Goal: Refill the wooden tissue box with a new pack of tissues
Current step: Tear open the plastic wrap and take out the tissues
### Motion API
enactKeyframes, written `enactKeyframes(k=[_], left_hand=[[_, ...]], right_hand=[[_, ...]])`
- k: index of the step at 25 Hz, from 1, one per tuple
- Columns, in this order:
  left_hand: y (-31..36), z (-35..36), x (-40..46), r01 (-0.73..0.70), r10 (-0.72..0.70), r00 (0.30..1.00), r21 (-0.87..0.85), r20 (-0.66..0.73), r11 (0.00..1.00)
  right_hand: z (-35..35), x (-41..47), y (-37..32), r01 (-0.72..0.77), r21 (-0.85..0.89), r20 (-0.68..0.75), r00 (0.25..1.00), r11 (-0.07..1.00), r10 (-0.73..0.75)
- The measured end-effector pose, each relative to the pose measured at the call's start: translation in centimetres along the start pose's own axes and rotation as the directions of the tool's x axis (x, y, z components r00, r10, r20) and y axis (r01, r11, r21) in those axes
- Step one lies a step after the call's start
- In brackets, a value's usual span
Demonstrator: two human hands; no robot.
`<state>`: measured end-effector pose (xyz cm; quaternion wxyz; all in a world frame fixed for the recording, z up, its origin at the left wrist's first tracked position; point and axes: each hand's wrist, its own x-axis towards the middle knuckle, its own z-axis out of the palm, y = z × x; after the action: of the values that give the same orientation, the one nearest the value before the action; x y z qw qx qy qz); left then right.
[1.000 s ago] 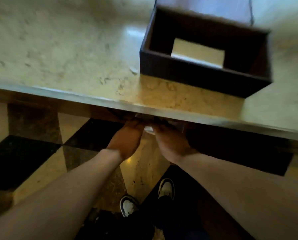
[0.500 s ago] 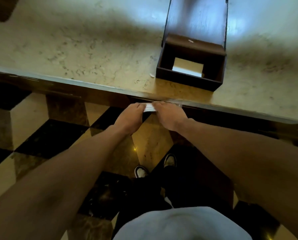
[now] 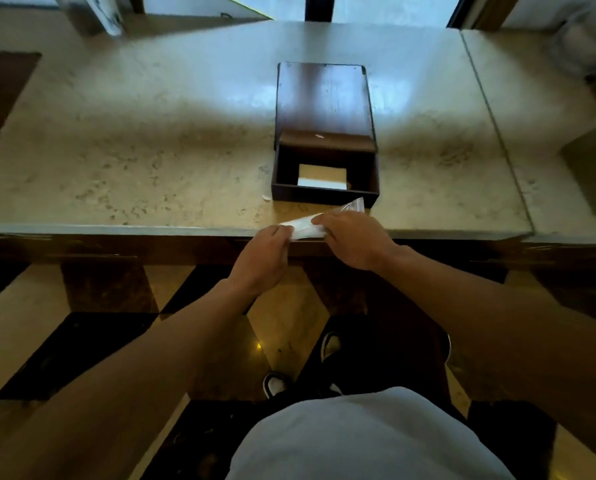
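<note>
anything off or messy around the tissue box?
Minor only: a small white scrap lies on the counter by the wooden box's near-left corner, and a white speck sits on the slid-back panel. The box lies open side up, slot showing; nothing looks damaged.

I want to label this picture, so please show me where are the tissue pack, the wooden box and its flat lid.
tissue pack (image 3: 307,227): head view, white middle part between the two hands.
wooden box (image 3: 324,198): head view, near outer wall.
flat lid (image 3: 324,98): head view, centre of its dark top face.
</note>
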<state>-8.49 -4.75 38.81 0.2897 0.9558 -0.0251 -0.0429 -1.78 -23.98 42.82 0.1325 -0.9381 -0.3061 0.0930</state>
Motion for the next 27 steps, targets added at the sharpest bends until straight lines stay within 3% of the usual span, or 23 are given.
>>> enactKeyframes(k=[7,14,20,24,27], left_hand=[[6.4,3.2,7.4,-0.129,0.133,0.989,-0.070,0.065,0.989],[14.1,6.6,16.4,-0.011,0.071,0.967,-0.238,0.245,0.971],[20.1,9.0,21.9,0.079,-0.030,0.988,-0.324,0.153,0.943],[20.3,9.6,23.9,0.088,-0.058,0.994,-0.346,0.096,0.934],[19.7,9.9,25.2,0.089,-0.062,0.995,-0.372,0.083,0.924]], right_hand=[[-4.2,-1.7,8.2,-0.064,0.043,-0.148,0.986,0.997,0.070],[-7.7,0.2,18.4,-0.014,-0.015,-0.263,0.965,1.000,0.009],[-8.2,2.2,22.7,-0.023,-0.051,-0.224,0.975,0.998,0.011],[-8.2,2.9,24.5,-0.133,-0.010,-0.233,0.964,0.991,0.127],[-8.5,3.1,25.6,-0.283,0.138,-0.221,0.925,0.949,0.308]])
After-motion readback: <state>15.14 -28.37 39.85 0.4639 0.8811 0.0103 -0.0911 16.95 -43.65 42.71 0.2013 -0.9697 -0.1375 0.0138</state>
